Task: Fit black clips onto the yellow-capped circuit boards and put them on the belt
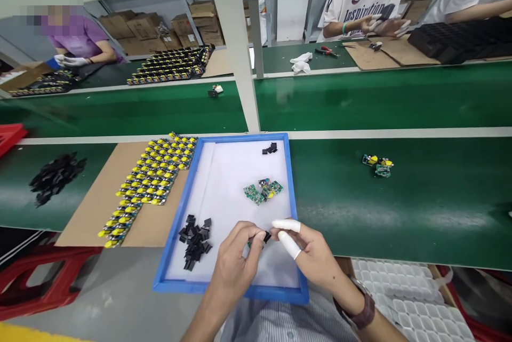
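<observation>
The left hand point(237, 257) pinches a black piece point(268, 237), probably steadying it; whether the right hand point(314, 248) grips, I can't tell from here. The black pile point(194, 243) sits at their 9 o'clock, perhaps for reach.

A white tray point(228, 176) is framed in bright blue. Its pieces point(194, 246) are coloured black, its circuit boards point(253, 193) green with touches of yellow. The counter point(340, 208) is surfaced in deep green; plain tan cardboard point(94, 192) is patterned by slanted rows of yellow-topped boards point(152, 173). Finger covers point(288, 244) are coloured white; a shirt point(276, 321) is finely grey-striped.
</observation>
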A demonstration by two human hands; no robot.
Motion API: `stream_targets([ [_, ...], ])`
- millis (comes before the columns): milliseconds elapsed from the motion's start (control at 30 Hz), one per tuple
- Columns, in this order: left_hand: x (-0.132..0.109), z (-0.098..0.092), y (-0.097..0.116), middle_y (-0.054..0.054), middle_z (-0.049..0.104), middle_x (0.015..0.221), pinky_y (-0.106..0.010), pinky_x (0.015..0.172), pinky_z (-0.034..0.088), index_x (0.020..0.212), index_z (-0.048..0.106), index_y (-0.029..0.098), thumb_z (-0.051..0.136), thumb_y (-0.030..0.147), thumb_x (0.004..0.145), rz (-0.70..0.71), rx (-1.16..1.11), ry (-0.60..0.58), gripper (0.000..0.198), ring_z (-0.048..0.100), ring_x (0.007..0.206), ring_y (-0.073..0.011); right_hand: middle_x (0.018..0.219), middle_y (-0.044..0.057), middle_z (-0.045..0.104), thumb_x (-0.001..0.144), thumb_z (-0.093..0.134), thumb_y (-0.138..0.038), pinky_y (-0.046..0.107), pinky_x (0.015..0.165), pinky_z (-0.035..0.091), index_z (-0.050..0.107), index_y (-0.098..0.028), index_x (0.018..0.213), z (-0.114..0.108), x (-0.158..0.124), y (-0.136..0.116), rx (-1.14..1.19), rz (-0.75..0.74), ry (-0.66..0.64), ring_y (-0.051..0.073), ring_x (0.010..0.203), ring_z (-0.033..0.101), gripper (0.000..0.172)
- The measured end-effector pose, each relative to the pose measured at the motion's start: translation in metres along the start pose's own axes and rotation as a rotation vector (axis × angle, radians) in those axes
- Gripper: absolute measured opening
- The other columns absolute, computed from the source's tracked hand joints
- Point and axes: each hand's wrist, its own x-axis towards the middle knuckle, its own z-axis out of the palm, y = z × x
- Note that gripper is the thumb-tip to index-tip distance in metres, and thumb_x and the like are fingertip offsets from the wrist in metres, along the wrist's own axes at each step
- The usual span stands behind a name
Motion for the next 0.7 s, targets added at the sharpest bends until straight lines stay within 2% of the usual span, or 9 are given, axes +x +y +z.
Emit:
stream_targets([
  [133, -0.004, 0.002, -0.001, -0.002, 0.062, 0.089, -0.027, 0.074, 0.049, 0.096, 0.062, 0.021, 0.057, 0.01, 0.096, 0.025, -0.023, 0.03, 0.012, 0.061, 0.083, -0.0147, 0.103, 0.007, 0.075, 0.094, 0.066, -0.031, 0.033, 0.088, 0.059, 0.073, -0.021, 0.108, 0.002, 0.0, -0.002, -0.05, 0.017, 0.006, 0.02, 0.092, 0.073, 0.018],
  [267, -0.007, 0.004, 0.0, -0.002, 0.062, 0.089, -0.026, 0.076, 0.047, 0.096, 0.062, 0.02, 0.056, 0.01, 0.097, 0.017, -0.036, 0.019, 0.012, 0.06, 0.084, -0.0142, 0.088, 0.004, 0.075, 0.093, 0.067, -0.03, 0.029, 0.08, 0.058, 0.074, -0.02, 0.095, 0.012, 0.001, -0.009, -0.033, 0.015, -0.03, 0.018, 0.081, 0.072, 0.013],
  [433, -0.011, 0.004, -0.003, -0.001, 0.061, 0.084, -0.026, 0.074, 0.046, 0.089, 0.062, 0.02, 0.054, 0.015, 0.099, -0.105, -0.121, 0.052, 0.014, 0.06, 0.08, -0.0136, 0.088, 0.003, 0.073, 0.097, 0.06, -0.024, 0.026, 0.078, 0.057, 0.073, -0.021, 0.1, 0.017, 0.0, -0.008, -0.055, -0.074, -0.017, 0.017, 0.083, 0.071, 0.013],
  [567, -0.016, 0.008, -0.004, 0.0, 0.061, 0.082, -0.025, 0.073, 0.047, 0.089, 0.063, 0.021, 0.055, 0.02, 0.099, -0.188, -0.187, 0.127, 0.013, 0.06, 0.077, -0.0135, 0.1, 0.004, 0.072, 0.094, 0.065, -0.024, 0.029, 0.087, 0.058, 0.069, -0.023, 0.113, 0.02, -0.002, -0.001, -0.011, -0.092, -0.036, 0.018, 0.091, 0.071, 0.019],
  [633, -0.019, 0.013, -0.002, 0.001, 0.062, 0.081, -0.025, 0.072, 0.048, 0.09, 0.064, 0.021, 0.055, 0.023, 0.1, -0.243, -0.238, 0.149, 0.013, 0.06, 0.076, -0.0136, 0.104, 0.004, 0.071, 0.087, 0.074, -0.021, 0.03, 0.089, 0.058, 0.068, -0.024, 0.115, 0.024, -0.003, 0.002, -0.036, -0.127, 0.012, 0.019, 0.094, 0.07, 0.028],
  [700, -0.022, 0.018, 0.001, 0.001, 0.064, 0.08, -0.025, 0.071, 0.049, 0.091, 0.064, 0.021, 0.055, 0.025, 0.1, -0.283, -0.294, 0.132, 0.014, 0.062, 0.075, -0.0138, 0.104, 0.005, 0.071, 0.087, 0.074, -0.019, 0.03, 0.088, 0.058, 0.07, -0.024, 0.109, 0.026, -0.004, 0.003, -0.029, -0.179, 0.097, 0.019, 0.095, 0.07, 0.023],
])
